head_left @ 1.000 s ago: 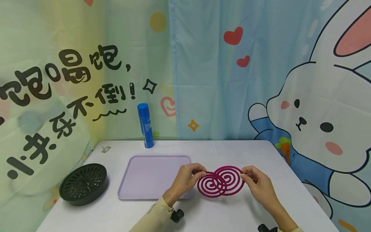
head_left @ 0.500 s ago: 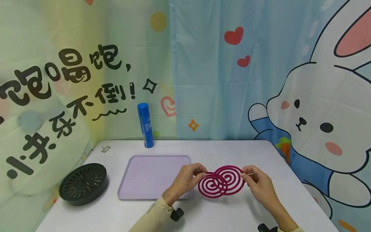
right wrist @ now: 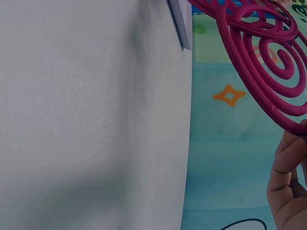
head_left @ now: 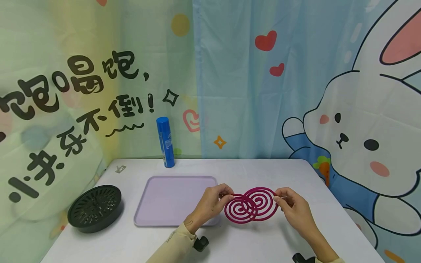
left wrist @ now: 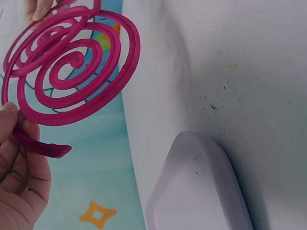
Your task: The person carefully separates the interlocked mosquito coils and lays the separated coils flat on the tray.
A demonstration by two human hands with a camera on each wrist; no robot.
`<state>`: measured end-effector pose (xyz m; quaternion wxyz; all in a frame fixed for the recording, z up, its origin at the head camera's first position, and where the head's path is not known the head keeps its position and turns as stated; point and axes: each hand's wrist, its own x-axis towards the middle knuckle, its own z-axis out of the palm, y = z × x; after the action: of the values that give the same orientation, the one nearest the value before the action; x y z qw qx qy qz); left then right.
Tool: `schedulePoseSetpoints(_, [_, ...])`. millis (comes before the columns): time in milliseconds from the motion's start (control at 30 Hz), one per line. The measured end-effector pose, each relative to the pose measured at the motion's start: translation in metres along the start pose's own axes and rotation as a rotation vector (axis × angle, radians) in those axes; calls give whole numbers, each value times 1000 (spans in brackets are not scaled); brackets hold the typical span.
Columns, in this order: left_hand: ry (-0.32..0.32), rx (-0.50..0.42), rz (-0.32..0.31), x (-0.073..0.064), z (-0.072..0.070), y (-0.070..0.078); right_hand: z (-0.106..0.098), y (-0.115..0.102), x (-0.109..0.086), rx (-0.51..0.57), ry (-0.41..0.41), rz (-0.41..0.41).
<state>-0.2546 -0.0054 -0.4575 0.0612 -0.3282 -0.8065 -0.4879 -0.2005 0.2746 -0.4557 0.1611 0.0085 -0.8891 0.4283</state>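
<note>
Two magenta mosquito coils, overlapping at their inner sides, hang in the air between my hands above the white table [head_left: 250, 248]. My left hand [head_left: 212, 202] pinches the left mosquito coil [left wrist: 72, 120] between thumb and fingers near its outer end, which sticks out past the grip in the left wrist view. On the other side, my right hand [head_left: 297, 212] pinches the outer edge of the right mosquito coil [right wrist: 247, 81] with thumb and fingertips. The rings cross each other in the middle, one partly over the other.
A pale purple tray [head_left: 177, 201] lies left of the coils, its right side partly behind my left hand. Farther left stands a round black slotted holder [head_left: 95, 208]. A blue spray can [head_left: 166, 142] and a small metal stand [head_left: 120, 169] are at the back.
</note>
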Motion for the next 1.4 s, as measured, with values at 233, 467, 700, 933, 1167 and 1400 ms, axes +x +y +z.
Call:
schedulePoseSetpoints(233, [-3,-3,17,0,0,-1,-1,0,0,12,-5,20])
schedulePoseSetpoints(467, [16,7,45,0,1,-3,-2,3,1,9,-25,20])
schedulePoseSetpoints(700, [14,13,27,-1,0,-2,-3,4,1,4,-46,26])
schedulePoseSetpoints(933, [10,9,25,-1,-2,-2,-5,4,2,26,-78,42])
schedulePoseSetpoints(1167, [14,1,20,-1,-4,-2,-8,4,2,36,-88,38])
schedulePoseSetpoints(1400, [21,-6,6,0,-5,-1,-9,5,2,60,-83,36])
